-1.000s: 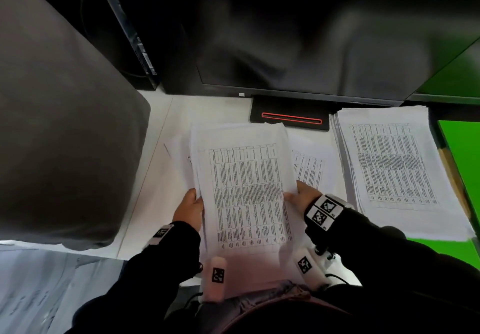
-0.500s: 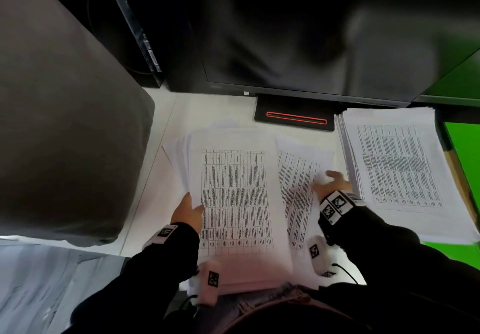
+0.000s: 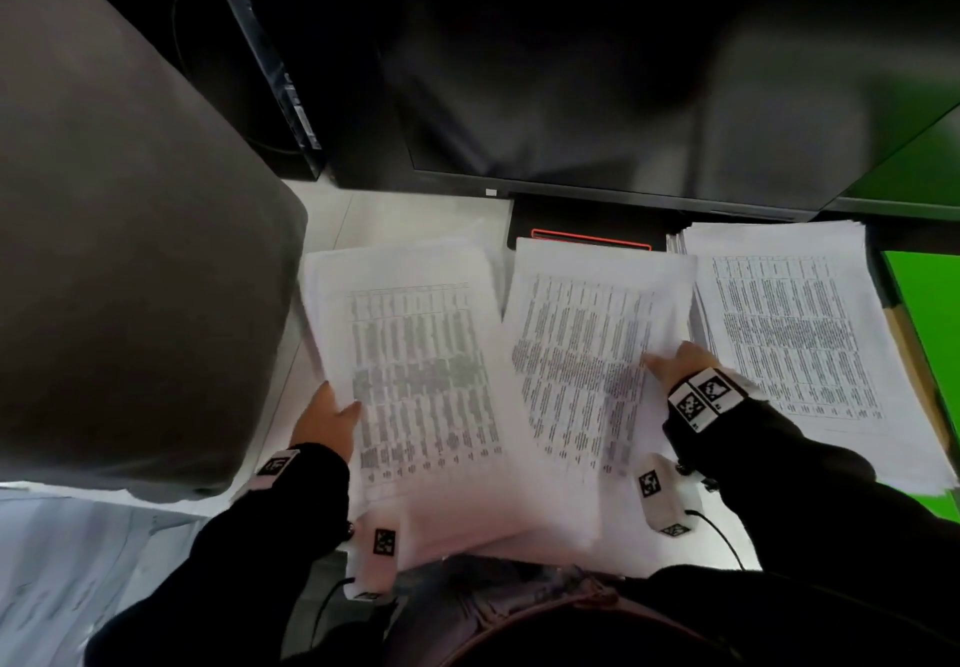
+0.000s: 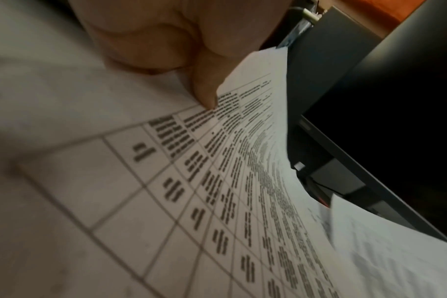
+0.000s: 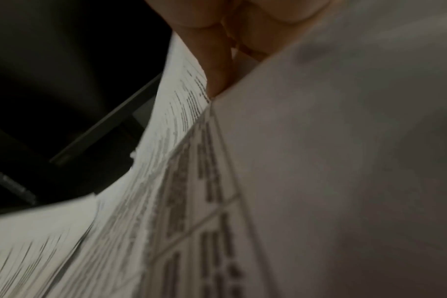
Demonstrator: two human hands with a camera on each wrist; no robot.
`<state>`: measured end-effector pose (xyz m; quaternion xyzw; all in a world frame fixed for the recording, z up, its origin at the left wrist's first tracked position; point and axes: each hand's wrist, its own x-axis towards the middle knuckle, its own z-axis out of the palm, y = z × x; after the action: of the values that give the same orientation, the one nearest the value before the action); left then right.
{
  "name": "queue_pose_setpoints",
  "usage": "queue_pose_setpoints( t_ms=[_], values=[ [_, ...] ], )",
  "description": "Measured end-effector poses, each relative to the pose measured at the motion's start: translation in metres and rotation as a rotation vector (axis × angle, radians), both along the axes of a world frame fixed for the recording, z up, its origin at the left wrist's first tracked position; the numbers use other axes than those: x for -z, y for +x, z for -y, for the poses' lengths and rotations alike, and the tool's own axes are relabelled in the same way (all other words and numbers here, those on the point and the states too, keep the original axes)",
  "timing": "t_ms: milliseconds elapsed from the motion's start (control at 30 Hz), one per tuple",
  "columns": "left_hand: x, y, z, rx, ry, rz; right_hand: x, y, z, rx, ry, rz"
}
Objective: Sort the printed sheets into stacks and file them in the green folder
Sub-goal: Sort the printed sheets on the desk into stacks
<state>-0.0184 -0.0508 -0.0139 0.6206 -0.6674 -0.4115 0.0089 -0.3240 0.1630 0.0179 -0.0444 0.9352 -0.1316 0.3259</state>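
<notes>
While head view blurs, left hand [image 4: 166,36] pinches sheets [image 4: 217,181].

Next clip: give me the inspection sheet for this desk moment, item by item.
Surface: white desk, largely covered by paper.
Job's things: left stack held at its left edge; middle sheet lying tilted and overlapping it; right stack lying on the green folder.
Clutter: more printed sheets at lower left.
Grippers: left hand grips the left stack, thumb on top; right hand holds the middle sheet's right edge.
Cables: thin black leads from the wrist cameras; a cable behind the monitor.
Surroundings: dark monitor with its stand base; grey padded shape at left.
</notes>
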Motion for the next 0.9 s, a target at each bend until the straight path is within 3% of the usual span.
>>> queue_pose_setpoints(
  t_ms=[133, 400, 700, 900],
  values=[
    [-0.001, 0.011, 0.019, -0.048, -0.074, 0.041, -0.015, -0.016, -0.010, 0.071, -0.156, -0.054],
    [0.006, -0.001, 0.008, -0.069, 0.016, 0.039, -0.015, 0.000, -0.007, -0.202, 0.056, 0.059],
    [0.009, -0.022, -0.017, -0.052, 0.089, -0.150, -0.018, 0.002, -0.010, -0.223, -0.036, 0.073],
    [0.009, -0.016, -0.013, -0.102, 0.071, -0.066, -0.035, -0.001, -0.011, -0.159, -0.083, -0.027]
  ],
)
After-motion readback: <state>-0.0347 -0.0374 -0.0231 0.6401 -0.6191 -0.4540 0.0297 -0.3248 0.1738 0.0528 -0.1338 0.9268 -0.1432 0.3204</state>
